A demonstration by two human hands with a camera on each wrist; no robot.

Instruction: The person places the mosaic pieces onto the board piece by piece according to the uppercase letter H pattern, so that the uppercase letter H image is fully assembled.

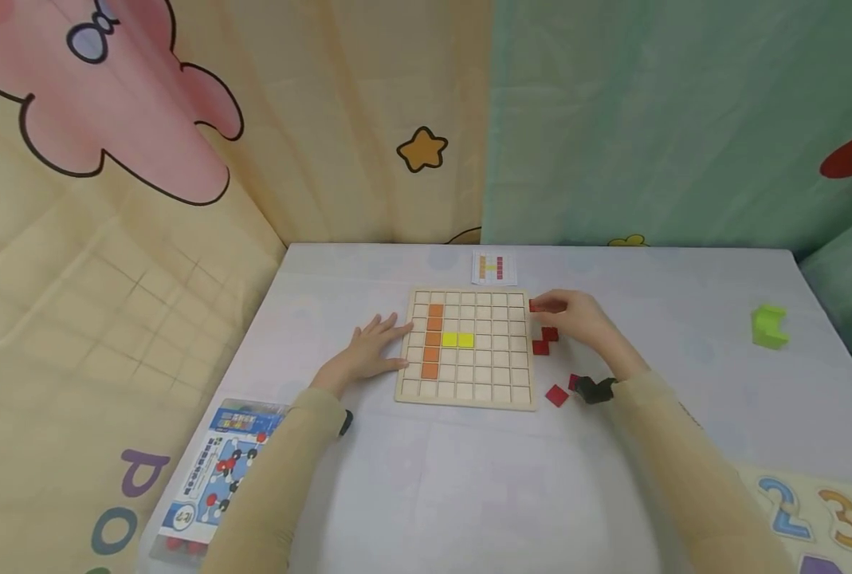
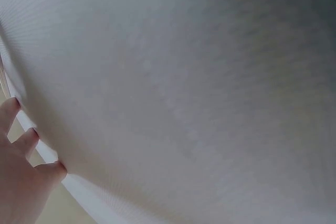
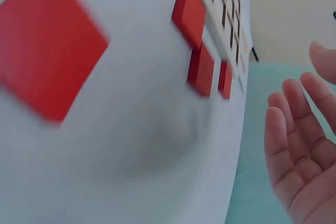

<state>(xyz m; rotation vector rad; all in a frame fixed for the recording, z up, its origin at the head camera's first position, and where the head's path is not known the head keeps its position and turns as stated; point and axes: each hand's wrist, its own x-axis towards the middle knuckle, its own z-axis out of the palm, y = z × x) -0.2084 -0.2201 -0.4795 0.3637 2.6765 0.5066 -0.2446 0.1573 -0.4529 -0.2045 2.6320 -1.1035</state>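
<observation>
A wooden grid board (image 1: pixel 483 376) lies on the table, bearing a column of orange tiles (image 1: pixel 432 339) and, beside it, two yellow tiles (image 1: pixel 457 340). My left hand (image 1: pixel 363 356) is spread flat, with fingertips and thumb at the board's left edge. At the upper right corner, my right hand (image 1: pixel 575 315) reaches over a red tile (image 1: pixel 533 305); the right wrist view has its fingers (image 3: pixel 300 98) loosely bent with nothing between them. Two more red tiles (image 1: pixel 542 347) touch at the corners by the board's right edge. Nearer me lies another red tile (image 1: pixel 557 395), with one partly hidden by the wrist strap.
A small card (image 1: pixel 493 269) with a coloured grid pattern lies behind the board. A boxed set (image 1: pixel 228 470) sits at the near left, partly under my left sleeve. Toward the right are a green block (image 1: pixel 768 326) and a number sheet (image 1: pixel 820 522). Curtains (image 1: pixel 626 119) hang behind the table.
</observation>
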